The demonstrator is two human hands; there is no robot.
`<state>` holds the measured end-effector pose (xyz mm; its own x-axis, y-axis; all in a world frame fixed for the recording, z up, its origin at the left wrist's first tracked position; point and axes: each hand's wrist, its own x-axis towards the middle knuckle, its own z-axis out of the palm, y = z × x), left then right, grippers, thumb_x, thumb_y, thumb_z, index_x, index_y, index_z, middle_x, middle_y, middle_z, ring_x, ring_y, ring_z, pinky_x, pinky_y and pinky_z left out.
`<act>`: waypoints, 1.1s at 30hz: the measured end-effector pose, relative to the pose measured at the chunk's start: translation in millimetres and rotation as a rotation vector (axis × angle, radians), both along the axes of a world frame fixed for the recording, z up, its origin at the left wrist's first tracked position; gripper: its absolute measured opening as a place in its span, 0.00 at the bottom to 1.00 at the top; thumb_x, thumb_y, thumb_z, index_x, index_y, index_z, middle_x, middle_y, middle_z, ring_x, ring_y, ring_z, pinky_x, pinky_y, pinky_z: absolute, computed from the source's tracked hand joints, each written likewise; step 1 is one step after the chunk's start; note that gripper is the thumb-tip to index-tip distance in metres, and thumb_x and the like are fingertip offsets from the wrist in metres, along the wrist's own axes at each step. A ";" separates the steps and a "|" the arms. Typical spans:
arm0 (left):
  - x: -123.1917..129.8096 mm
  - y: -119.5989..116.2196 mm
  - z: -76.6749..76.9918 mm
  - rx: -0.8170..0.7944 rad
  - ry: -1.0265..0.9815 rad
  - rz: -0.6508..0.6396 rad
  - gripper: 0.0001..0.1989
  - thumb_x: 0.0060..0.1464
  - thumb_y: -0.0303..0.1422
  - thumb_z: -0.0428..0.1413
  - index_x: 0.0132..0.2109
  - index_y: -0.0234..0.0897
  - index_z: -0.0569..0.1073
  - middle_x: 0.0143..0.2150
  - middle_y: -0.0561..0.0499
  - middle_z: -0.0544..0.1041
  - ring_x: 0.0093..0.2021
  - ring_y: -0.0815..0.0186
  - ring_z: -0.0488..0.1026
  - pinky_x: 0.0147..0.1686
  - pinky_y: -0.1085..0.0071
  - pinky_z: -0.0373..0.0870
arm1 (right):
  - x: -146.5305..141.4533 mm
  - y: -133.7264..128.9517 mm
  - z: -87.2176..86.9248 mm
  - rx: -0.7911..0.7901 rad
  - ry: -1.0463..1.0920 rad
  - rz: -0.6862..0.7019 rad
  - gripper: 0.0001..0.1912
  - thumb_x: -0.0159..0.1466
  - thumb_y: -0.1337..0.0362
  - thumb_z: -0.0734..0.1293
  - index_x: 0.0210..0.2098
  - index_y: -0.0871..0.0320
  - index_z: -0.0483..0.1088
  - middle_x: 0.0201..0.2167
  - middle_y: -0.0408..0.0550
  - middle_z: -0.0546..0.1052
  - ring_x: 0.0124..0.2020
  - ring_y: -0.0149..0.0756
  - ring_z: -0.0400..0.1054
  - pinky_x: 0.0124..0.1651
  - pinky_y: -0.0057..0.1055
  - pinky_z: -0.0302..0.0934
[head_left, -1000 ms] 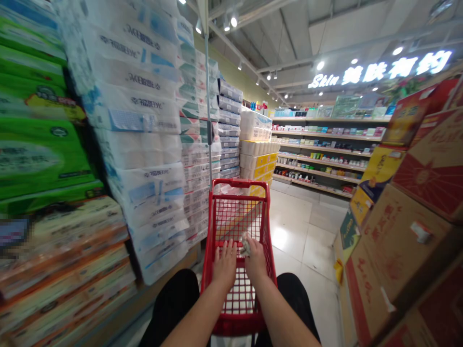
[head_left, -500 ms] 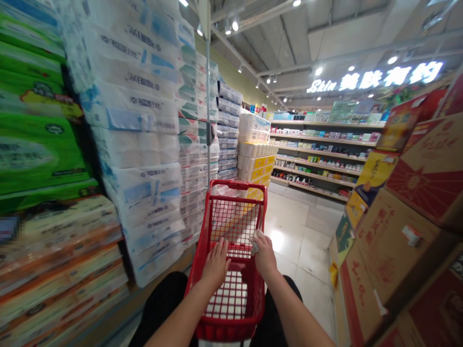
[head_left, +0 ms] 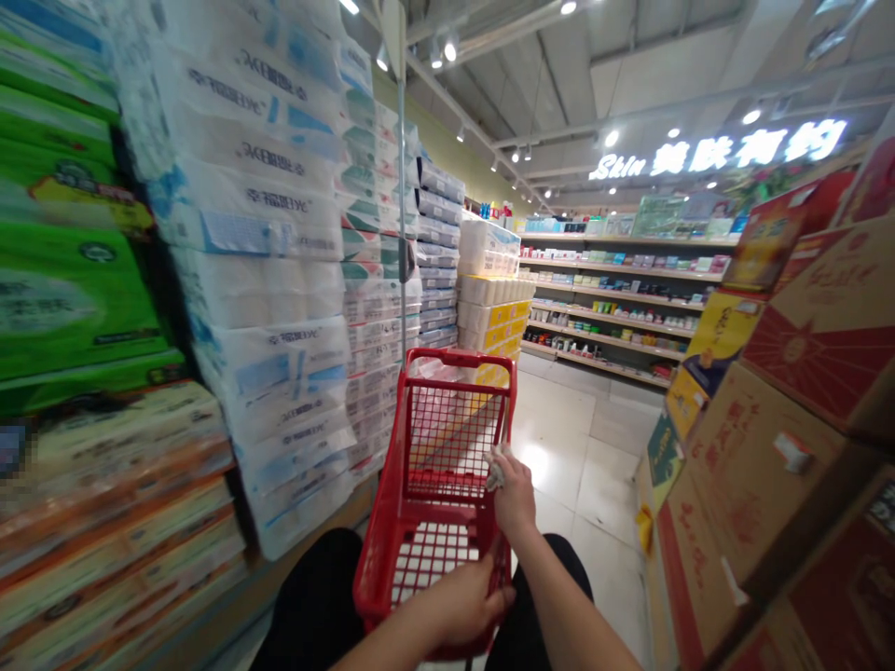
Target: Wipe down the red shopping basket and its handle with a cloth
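Note:
A red plastic shopping cart (head_left: 381, 550) with a grid basket stands between my knees. My right hand (head_left: 516, 494) is closed around a crumpled pale cloth (head_left: 497, 466) and rests at the basket's right side rim. Lower down, my left hand (head_left: 475, 596) reaches across the basket to its right side near the front, its fingers wrapped over the red rim there. The undersides of both hands are hidden.
Tall stacks of wrapped tissue packs (head_left: 280, 280) line the left, with green packs (head_left: 70, 280) nearest. Cardboard boxes (head_left: 776, 466) are piled on the right. A metal pole (head_left: 403, 317) rises beyond the cart, and stocked shelves (head_left: 615, 298) stand at the back.
My left hand has moved from above the middle of the basket, fingers spread, down and right onto the right rim. My right hand and the cloth have barely shifted.

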<state>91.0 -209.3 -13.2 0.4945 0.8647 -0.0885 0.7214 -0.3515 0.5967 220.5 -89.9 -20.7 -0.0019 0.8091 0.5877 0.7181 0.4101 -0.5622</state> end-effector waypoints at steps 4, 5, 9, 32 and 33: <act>0.0 -1.1 -1.9 0.084 0.115 0.029 0.28 0.58 0.51 0.43 0.58 0.40 0.61 0.48 0.42 0.77 0.45 0.53 0.74 0.43 0.60 0.69 | 0.3 -0.6 0.8 -0.004 -0.026 -0.027 0.33 0.52 0.78 0.55 0.52 0.49 0.70 0.59 0.40 0.66 0.55 0.41 0.62 0.53 0.38 0.57; -0.6 -1.6 -0.7 0.103 0.139 0.029 0.28 0.58 0.52 0.42 0.58 0.39 0.62 0.47 0.42 0.77 0.44 0.53 0.74 0.43 0.60 0.69 | 0.1 -0.6 0.4 -0.002 -0.024 -0.032 0.32 0.52 0.78 0.55 0.52 0.50 0.71 0.59 0.40 0.66 0.54 0.41 0.62 0.53 0.38 0.57; -5.8 -3.1 5.5 0.136 0.191 0.017 0.30 0.59 0.52 0.39 0.61 0.39 0.61 0.48 0.41 0.76 0.45 0.52 0.74 0.43 0.60 0.68 | -2.2 -0.7 -2.7 0.020 0.017 -0.049 0.30 0.53 0.76 0.56 0.51 0.51 0.71 0.59 0.43 0.67 0.53 0.41 0.63 0.52 0.39 0.57; -46.8 36.6 8.6 0.241 0.197 0.034 0.25 0.62 0.47 0.38 0.44 0.42 0.76 0.43 0.47 0.79 0.44 0.61 0.74 0.46 0.68 0.65 | 10.3 -10.0 -20.6 0.107 -0.037 -0.010 0.28 0.56 0.74 0.57 0.54 0.54 0.68 0.58 0.48 0.67 0.62 0.40 0.54 0.64 0.45 0.45; -49.7 39.1 9.6 0.248 0.207 0.051 0.24 0.62 0.47 0.39 0.44 0.43 0.77 0.43 0.48 0.79 0.44 0.62 0.74 0.46 0.69 0.65 | 12.4 -11.5 -21.0 0.109 -0.070 0.004 0.28 0.56 0.74 0.57 0.55 0.54 0.67 0.59 0.48 0.66 0.62 0.40 0.53 0.64 0.45 0.45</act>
<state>41.3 -170.3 -3.6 0.4435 0.8956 0.0333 0.8390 -0.4280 0.3361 232.9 -101.4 -41.7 -0.0490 0.7403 0.6705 0.7524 0.4688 -0.4628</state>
